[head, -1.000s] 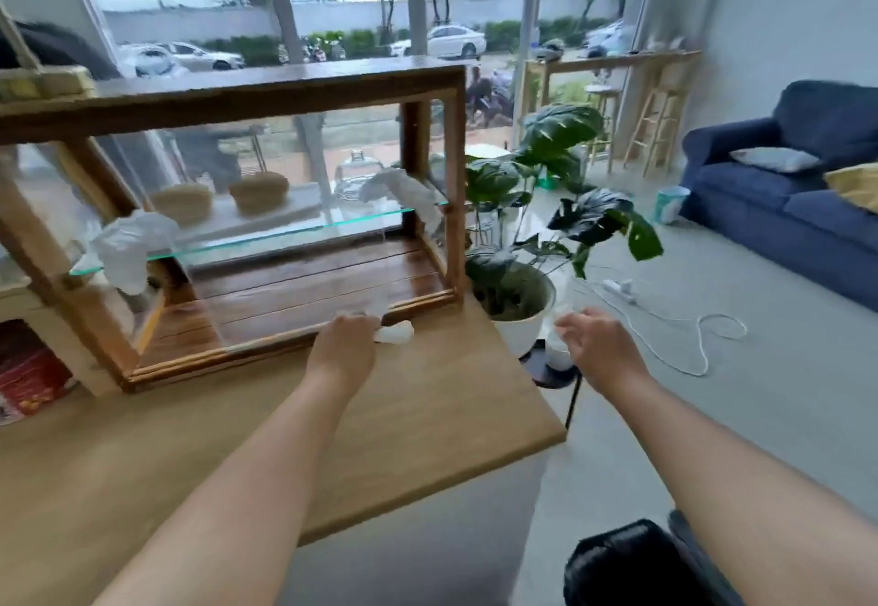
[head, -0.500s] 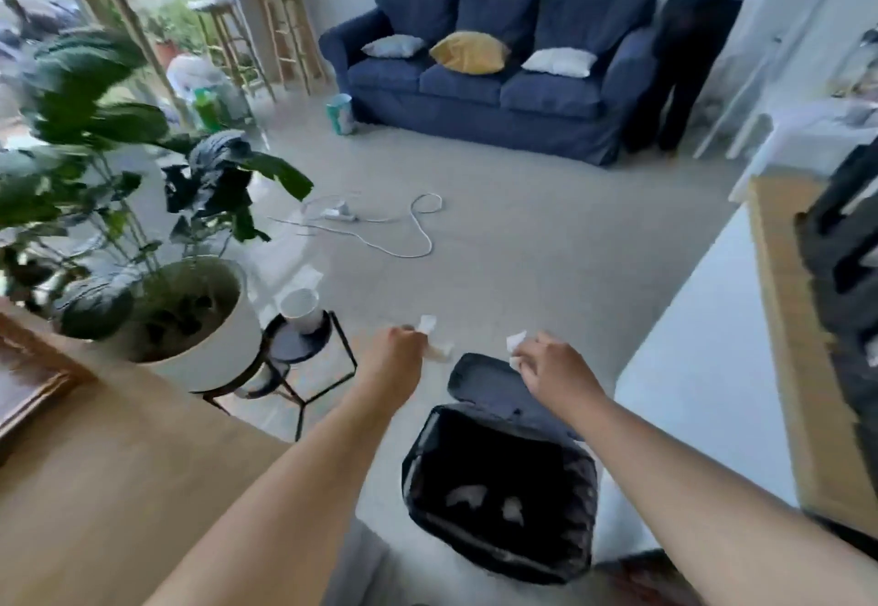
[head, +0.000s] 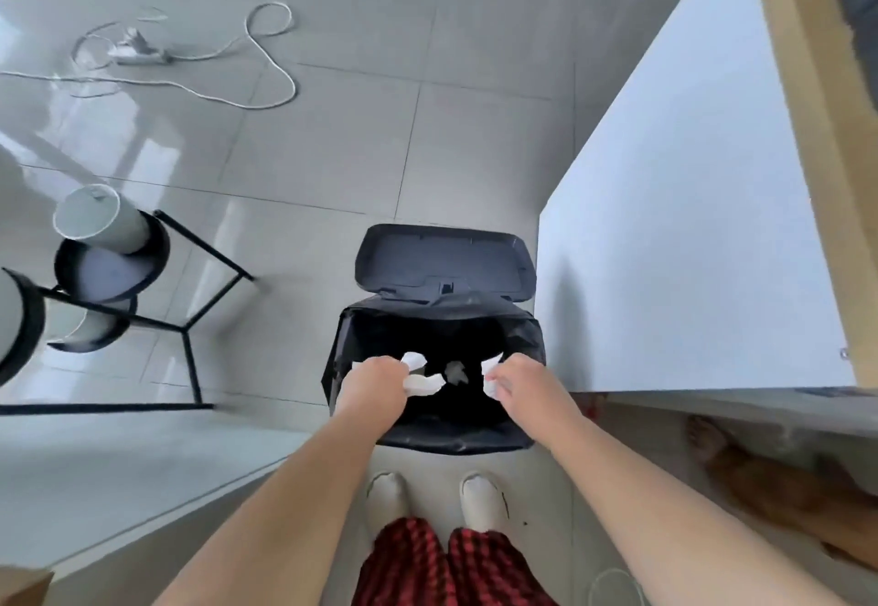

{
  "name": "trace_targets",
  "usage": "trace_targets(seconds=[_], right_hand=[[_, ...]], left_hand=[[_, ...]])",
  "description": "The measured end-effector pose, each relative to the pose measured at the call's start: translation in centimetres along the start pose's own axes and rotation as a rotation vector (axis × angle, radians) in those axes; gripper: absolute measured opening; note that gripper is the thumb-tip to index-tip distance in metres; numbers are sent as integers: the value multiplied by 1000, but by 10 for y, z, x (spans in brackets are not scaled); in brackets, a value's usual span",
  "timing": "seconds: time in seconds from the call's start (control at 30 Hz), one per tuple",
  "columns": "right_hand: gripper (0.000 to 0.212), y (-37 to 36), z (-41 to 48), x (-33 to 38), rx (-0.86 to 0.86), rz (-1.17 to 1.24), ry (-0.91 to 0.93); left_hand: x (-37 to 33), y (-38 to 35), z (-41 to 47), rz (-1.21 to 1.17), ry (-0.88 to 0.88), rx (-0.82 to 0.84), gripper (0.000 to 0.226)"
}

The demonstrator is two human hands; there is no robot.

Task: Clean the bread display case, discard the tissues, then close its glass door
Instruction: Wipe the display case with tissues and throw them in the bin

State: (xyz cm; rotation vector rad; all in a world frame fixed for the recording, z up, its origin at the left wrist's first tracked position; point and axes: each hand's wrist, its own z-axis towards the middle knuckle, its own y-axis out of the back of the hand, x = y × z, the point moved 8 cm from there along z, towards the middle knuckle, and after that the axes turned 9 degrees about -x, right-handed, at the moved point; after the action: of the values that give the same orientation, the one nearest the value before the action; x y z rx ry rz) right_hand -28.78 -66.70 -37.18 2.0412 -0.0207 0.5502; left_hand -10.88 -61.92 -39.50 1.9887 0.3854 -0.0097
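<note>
Stood over the open black bin (head: 434, 437), lid (head: 444, 261) flipped back. Left to right: left hand (head: 375, 379) closed on a crumpled white tissue (head: 420, 379), wad poking from the fist; right hand (head: 520, 379) pinched shut on a second tissue (head: 491, 375). Both held above the bin's mouth, not yet let go. Judged feather-light, soft and limp, with no firm edge; best bunched whole in the fingers, likely to cling or drift on release. Counted: two tissues in hand, one scrap (head: 456, 370) already down in the liner, one bin. Display case out of sight.
</note>
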Motion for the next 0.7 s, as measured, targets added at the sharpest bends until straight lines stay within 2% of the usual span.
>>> trace_targets(seconds=[0.07,0.13,0.2,0.43,0.57,0.7], right_hand=[[38,-16,5,-9,33,-2,-12],[48,-26,8,-13,38,-10,-16],[48,-28,9,-15,29,-4,-18],[45,-10,7,2,10,8,21],[47,26,4,28,-42,-15,70],[49,67,2,62,-85,-34,134]], left_hand=[[0,-17,5,15,-6,23,32],[2,-31,5,69,-41,85,51],[6,-35,4,100,-60,105,64],[11,-3,-6,94,-42,72,61],[8,36,-18,117,-38,35,60],[13,96,-35,135,-11,-69,62]])
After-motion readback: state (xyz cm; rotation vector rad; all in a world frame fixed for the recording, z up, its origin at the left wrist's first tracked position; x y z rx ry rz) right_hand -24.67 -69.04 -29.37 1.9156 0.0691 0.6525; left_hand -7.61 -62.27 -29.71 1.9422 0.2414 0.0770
